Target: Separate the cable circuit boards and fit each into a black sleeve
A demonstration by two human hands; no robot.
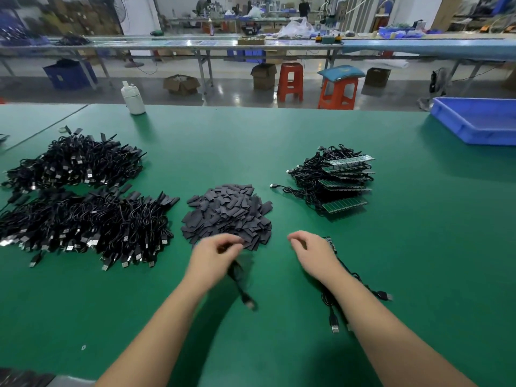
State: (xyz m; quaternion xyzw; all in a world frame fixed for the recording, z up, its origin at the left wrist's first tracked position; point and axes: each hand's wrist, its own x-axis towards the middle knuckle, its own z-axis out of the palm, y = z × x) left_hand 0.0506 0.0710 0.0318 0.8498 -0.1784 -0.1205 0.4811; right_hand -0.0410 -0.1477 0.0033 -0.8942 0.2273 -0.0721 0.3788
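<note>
While the left hand (216, 254) grips it, the blurred cable (242, 286) trails toward the viewer.

Both bare forearms are reaching in from six o'clock toward twelve. The left hand (215, 254) is curling its fingers, pinching something dark and blurred. The right hand (312, 251), at three o'clock of the left, is hanging palm down, fingers loosely curled.
</note>
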